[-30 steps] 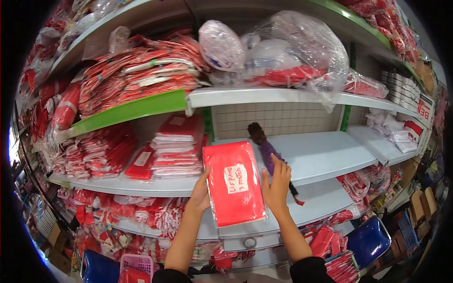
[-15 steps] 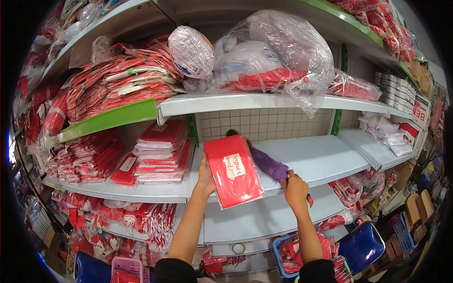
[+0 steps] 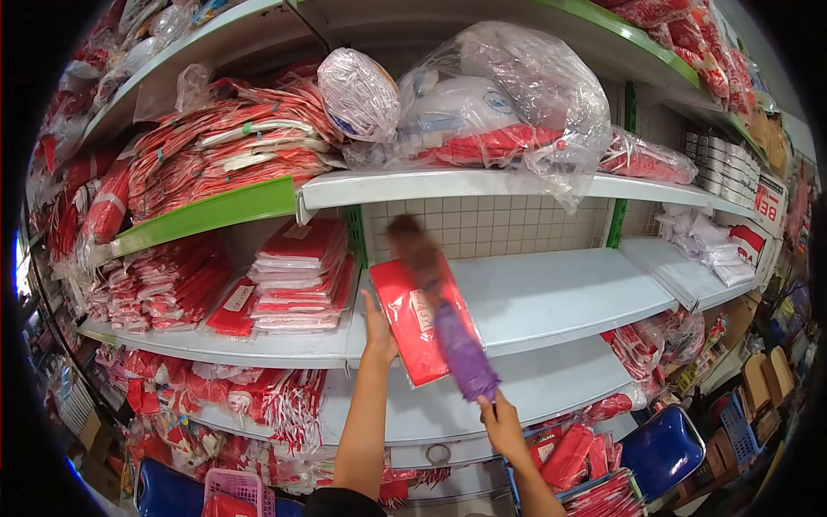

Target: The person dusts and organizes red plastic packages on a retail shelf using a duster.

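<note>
In my left hand (image 3: 379,334) is a flat red fabric packet (image 3: 417,349) in clear plastic, tilted, with a handwritten white label on its front. My fingers grip it by its left edge and partly go behind it. My right hand (image 3: 501,424) is closed round the handle end of a feather duster (image 3: 465,349), purple near the hand and brown at the blurred tip. The duster crosses in front of the packet and covers part of the label.
A stack of red and white packets (image 3: 301,280) stands left on the middle shelf (image 3: 560,297). Above it, the upper shelf edge (image 3: 482,183) holds a large plastic bag (image 3: 517,95). Below right are a basket of red packets and a blue chair (image 3: 662,450).
The duster has swung left from behind and beside the packet to across its front. My right hand has moved down and left; the packet stays in my left hand.
</note>
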Demonstrator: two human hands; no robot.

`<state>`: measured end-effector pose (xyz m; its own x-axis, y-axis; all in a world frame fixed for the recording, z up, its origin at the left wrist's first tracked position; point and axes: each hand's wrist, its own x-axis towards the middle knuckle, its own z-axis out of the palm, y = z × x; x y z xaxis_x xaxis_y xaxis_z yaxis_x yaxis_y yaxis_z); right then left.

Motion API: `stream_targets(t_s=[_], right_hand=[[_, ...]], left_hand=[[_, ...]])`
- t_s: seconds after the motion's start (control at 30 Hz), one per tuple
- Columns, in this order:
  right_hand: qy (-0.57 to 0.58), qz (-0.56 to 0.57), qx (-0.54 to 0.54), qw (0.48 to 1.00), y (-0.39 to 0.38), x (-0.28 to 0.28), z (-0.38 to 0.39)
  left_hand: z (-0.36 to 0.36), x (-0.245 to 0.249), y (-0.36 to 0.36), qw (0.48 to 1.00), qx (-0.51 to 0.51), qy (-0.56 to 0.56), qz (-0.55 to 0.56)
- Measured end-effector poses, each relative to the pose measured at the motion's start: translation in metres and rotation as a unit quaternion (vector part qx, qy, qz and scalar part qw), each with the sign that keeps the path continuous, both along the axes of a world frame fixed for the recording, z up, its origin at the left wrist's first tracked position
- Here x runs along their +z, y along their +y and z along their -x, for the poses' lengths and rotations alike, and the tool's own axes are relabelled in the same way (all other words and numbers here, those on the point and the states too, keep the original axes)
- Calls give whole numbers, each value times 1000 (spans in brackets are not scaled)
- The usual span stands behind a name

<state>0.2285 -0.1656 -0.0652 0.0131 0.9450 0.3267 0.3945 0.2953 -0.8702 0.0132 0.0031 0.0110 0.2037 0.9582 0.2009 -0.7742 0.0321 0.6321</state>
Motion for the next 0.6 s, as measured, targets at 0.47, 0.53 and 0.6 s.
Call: stream_targets(t_s=[0.47,0.53,0.6], right_hand=[[3,14,42,999,9,7,0],[83,137,158,974,2,33,-5],[115,161,173,965,4,40,-6]], left_hand=[[-1,6,-6,999,16,26,17],[-2,-1,4,994,97,56,9],[-1,-3,5,994,93,63,8]])
